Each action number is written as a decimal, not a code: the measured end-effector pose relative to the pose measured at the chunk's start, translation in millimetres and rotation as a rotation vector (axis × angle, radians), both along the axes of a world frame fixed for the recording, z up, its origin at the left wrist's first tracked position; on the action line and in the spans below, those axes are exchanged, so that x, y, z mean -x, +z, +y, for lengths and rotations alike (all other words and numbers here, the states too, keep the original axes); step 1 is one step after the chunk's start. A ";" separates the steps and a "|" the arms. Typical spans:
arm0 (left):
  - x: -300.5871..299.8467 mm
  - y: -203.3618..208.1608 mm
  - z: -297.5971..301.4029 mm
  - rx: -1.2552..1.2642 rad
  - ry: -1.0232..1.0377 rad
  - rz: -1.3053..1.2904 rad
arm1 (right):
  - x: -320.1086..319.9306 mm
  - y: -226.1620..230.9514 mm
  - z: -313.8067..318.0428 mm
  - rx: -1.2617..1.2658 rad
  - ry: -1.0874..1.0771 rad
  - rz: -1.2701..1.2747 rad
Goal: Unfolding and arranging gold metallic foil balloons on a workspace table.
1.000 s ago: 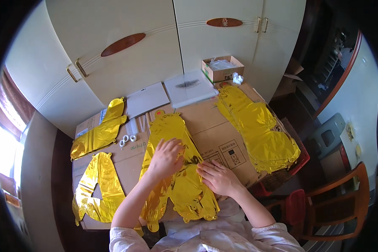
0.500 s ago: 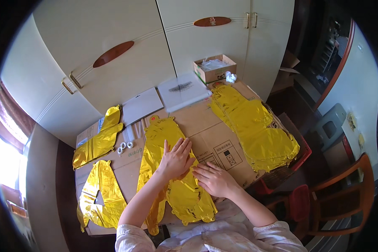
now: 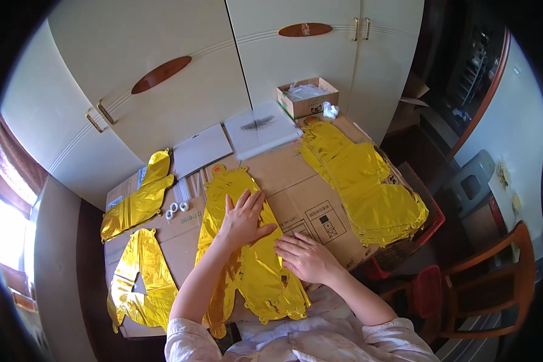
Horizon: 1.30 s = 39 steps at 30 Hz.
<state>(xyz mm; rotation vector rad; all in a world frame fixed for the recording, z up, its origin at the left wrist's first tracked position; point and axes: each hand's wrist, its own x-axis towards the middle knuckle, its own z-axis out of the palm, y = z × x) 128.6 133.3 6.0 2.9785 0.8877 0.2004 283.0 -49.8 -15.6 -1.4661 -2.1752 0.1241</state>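
A flat gold foil balloon (image 3: 262,289) lies in the middle of the cardboard, its narrower end with a red spot pointing away from me. My left hand (image 3: 242,223) rests palm down on its upper part, fingers spread and thumb out to the right. Lower down, my right hand (image 3: 308,258) lies over the balloon's right edge with its fingers stretched out flat. Neither hand grips anything. The foil beneath both palms is hidden.
More flat gold foil pieces lie around: a large stack (image 3: 359,181) at right, a triangular piece (image 3: 145,283) at near left, and another piece (image 3: 139,202) at far left. White tape rolls (image 3: 175,209), clear straws, a white board (image 3: 202,151) and an open carton (image 3: 308,99) are also there.
My left hand has slid slightly away from me and to the left over the foil, and its fingers are more spread. My right hand has hardly moved.
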 end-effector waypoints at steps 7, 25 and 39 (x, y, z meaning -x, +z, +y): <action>-3.5 5.3 14.7 0.018 0.036 0.083 | 0.3 0.6 0.8 0.010 0.004 -0.012; 1.9 -5.7 25.5 0.082 0.025 0.065 | -24.9 0.9 39.0 -0.009 -0.030 0.055; 4.2 -7.2 26.9 0.109 0.016 0.057 | -27.8 2.8 38.9 0.070 0.025 0.010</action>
